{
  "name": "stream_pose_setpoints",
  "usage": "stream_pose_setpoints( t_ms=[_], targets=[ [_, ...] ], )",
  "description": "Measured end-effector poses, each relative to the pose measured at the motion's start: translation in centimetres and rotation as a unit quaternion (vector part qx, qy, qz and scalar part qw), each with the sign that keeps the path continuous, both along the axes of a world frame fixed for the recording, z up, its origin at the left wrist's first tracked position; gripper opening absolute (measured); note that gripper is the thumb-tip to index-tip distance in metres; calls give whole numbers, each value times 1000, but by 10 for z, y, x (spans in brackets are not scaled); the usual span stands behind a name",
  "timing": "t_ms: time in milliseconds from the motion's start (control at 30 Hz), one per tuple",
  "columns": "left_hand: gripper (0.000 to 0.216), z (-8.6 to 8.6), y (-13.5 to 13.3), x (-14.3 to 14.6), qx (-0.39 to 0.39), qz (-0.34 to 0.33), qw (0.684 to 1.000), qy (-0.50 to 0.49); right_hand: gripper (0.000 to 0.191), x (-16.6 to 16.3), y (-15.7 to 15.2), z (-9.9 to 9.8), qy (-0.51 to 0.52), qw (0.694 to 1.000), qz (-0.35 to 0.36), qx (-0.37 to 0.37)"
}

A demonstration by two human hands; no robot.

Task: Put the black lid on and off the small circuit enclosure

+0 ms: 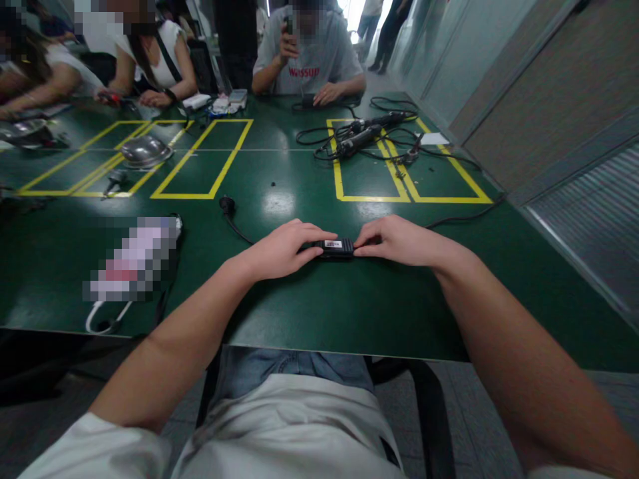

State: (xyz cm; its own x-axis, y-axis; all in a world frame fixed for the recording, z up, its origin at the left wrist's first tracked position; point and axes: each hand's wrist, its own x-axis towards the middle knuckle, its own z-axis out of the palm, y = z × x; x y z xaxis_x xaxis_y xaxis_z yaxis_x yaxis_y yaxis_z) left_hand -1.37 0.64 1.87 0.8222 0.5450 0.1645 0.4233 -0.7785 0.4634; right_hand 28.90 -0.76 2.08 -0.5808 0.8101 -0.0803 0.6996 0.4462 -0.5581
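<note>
A small black block with a white label [335,247] lies on the green table [319,306] in front of me. My left hand [282,249] grips its left end with curled fingers. My right hand [399,241] pinches its right end. A black cable [238,226] with a round plug runs from behind my left hand toward the table's middle. Most of the block is hidden under my fingers.
Yellow tape rectangles [202,163] mark the table. A heap of black cables and tools [369,136] lies at the back right. A metal bowl [144,152] sits at the back left. A white cable loop [104,319] lies near the front left edge. Other people sit across the table.
</note>
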Motion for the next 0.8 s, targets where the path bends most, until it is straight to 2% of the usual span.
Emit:
stream_pose_setpoints(
  t_ms=[233, 467, 667, 733, 800],
  targets=[
    [40, 2, -7, 2, 68, -9, 997, 23, 32, 1, 2, -2, 6, 1000, -1, -8],
    [36, 1, -7, 4, 70, -5, 997, 21, 30, 1, 1, -3, 8, 1000, -4, -7],
    [29, -3, -3, 5, 48, 0, 999, 7, 27, -5, -4, -2, 8, 999, -39, -26],
    [28, -3, -2, 6, 40, 6, 999, 9, 34, -8, -6, -2, 16, 998, -49, -26],
    [27, -4, -1, 6, 29, 16, 999, 8, 49, -11, -7, -3, 30, 998, -52, -26]
  ],
)
